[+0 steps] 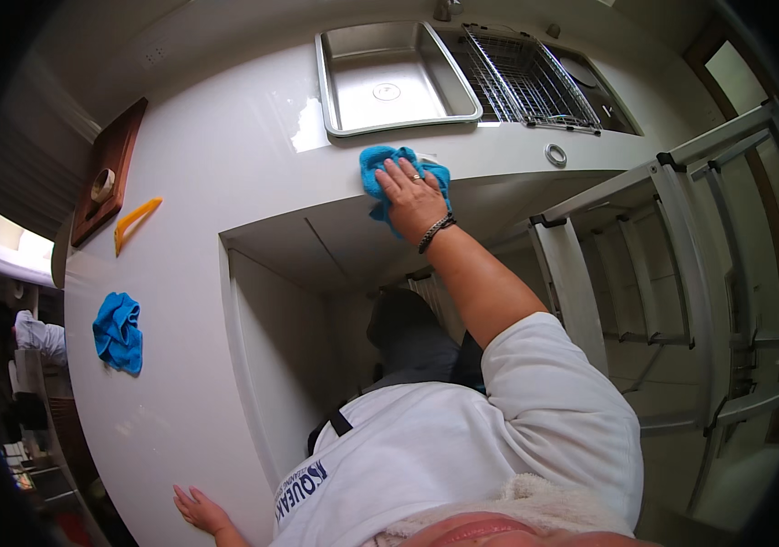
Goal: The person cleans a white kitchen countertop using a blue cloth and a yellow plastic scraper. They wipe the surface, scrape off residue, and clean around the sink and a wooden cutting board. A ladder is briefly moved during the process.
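My right hand (413, 195) presses down on a crumpled blue cloth (377, 163) at the front edge of the white countertop, just below a rectangular stainless steel basin (403, 75). Part of the cloth hangs over the edge, and something white shows beside the fingers. At the lower left, my left hand (199, 509) lies on the countertop (177, 417) with its fingers apart, holding nothing. A second blue cloth (118, 333) lies bunched on the left part of the counter. Above it is a yellow angled tool (135, 225), its exact kind unclear.
A roll of tape (102, 185) sits on a wooden board (126, 154) at the upper left. Right of the basin are a wire rack (533, 78), a metal ring (556, 155) and a faucet (447, 9). An aluminium ladder (684, 225) stands close on the right. Under the counter is an open recess.
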`<move>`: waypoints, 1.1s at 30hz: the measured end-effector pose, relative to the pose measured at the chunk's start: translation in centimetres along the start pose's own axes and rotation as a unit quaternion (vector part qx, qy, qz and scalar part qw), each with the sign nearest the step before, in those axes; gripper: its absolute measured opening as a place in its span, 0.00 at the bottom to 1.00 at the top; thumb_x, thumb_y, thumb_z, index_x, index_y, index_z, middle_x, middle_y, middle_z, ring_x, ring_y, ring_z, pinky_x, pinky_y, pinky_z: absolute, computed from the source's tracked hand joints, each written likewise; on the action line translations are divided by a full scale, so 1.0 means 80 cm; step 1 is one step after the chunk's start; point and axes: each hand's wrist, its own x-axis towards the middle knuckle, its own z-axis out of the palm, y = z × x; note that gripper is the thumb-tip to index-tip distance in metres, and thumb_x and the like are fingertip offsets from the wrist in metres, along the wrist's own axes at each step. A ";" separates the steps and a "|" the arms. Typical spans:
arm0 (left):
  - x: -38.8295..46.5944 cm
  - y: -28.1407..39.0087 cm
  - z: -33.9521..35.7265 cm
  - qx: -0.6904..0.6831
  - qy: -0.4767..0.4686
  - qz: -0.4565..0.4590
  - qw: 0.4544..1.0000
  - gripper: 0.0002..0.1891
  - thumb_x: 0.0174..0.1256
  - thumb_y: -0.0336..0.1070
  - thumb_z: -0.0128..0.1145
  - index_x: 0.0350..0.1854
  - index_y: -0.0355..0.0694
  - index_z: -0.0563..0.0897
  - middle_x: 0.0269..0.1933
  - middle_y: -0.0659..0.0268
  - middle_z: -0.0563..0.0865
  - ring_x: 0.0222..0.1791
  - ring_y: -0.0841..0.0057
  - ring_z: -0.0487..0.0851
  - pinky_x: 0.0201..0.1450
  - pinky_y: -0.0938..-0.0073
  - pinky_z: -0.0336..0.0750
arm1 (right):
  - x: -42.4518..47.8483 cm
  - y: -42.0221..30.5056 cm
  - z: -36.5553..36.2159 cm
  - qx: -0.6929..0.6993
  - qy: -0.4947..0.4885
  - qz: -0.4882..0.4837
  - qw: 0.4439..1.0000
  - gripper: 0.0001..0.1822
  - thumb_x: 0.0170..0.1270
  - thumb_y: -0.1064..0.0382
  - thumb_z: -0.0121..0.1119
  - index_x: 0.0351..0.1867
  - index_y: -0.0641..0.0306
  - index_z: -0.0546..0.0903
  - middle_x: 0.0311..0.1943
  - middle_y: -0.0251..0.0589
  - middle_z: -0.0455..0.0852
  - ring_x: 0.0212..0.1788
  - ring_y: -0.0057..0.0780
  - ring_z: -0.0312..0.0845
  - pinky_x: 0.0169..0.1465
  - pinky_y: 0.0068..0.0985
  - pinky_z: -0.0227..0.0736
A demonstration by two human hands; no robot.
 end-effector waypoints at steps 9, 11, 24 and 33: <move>-0.006 0.009 0.004 0.026 -0.005 -0.005 1.000 0.22 0.66 0.45 0.39 0.62 0.47 0.63 0.61 0.54 0.64 0.62 0.62 0.60 0.62 0.64 0.53 | -0.041 0.090 -0.017 -0.125 0.032 0.200 0.971 0.26 0.52 0.66 0.46 0.57 0.58 0.68 0.61 0.42 0.64 0.64 0.39 0.56 0.55 0.43 0.59; -0.003 -0.008 0.005 0.014 -0.005 0.004 1.000 0.23 0.66 0.45 0.39 0.62 0.47 0.63 0.62 0.54 0.63 0.63 0.62 0.59 0.62 0.64 0.53 | -0.021 -0.006 -0.002 -0.082 0.001 0.082 0.993 0.25 0.53 0.66 0.46 0.56 0.58 0.68 0.60 0.42 0.65 0.64 0.40 0.55 0.55 0.43 0.58; -0.014 0.019 -0.021 -0.067 -0.022 -0.056 0.996 0.25 0.64 0.47 0.43 0.63 0.48 0.61 0.64 0.57 0.60 0.63 0.61 0.58 0.64 0.63 0.52 | -0.027 0.080 -0.027 -0.079 0.010 0.111 0.991 0.22 0.52 0.67 0.48 0.52 0.52 0.72 0.57 0.35 0.70 0.60 0.33 0.63 0.51 0.39 0.64; 0.005 0.102 -0.094 -0.329 0.214 0.314 0.864 0.27 0.59 0.29 0.49 0.62 0.37 0.58 0.63 0.52 0.60 0.62 0.57 0.60 0.63 0.62 0.57 | 0.004 -0.011 -0.077 0.434 -0.086 0.165 0.881 0.24 0.47 0.69 0.46 0.50 0.63 0.75 0.38 0.48 0.81 0.38 0.31 0.77 0.45 0.23 0.69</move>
